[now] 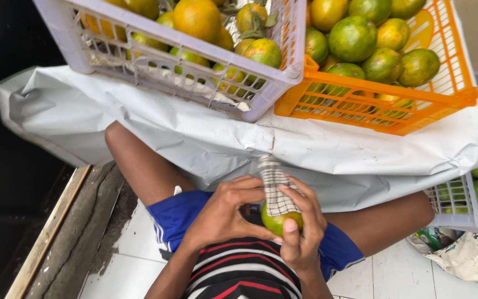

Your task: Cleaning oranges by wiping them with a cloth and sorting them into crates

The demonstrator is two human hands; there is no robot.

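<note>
Over the lap, left hand (225, 213) and right hand (301, 230) are both gripping an orange (276, 222), right pressing a checked cloth (275, 191) on it.

White sheet (327, 160) carries a pale crate (112, 50) and an orange crate (416, 105).

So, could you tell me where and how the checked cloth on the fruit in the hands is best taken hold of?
Judging by its pose, grip the checked cloth at its free upper end, which sticks up clear above the green-yellow fruit. Come from above and the far side, since the left hand and right hand cover the lower part and the fruit's sides.
</note>
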